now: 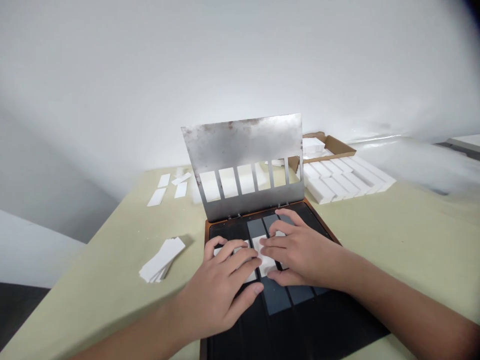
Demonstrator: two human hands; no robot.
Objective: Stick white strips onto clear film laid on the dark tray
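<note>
A black tray (300, 330) with a brown rim lies on the table in front of me, with grey-blue slots in it. A hinged metal stencil plate (243, 145) with several rectangular windows stands raised at its far edge. My left hand (221, 287) lies flat on white rectangular pieces (264, 257) set in the slots, fingers spread. My right hand (300, 250) rests beside it on the same pieces, fingers stretched out and pressing down. Most of the pieces are hidden under my hands.
A fanned stack of white cards (162, 260) lies left of the tray. Loose white cards (165, 187) lie at the far left. Rows of white blocks (345, 180) and an open cardboard box (333, 145) sit at the far right. The table (393, 235) is pale green.
</note>
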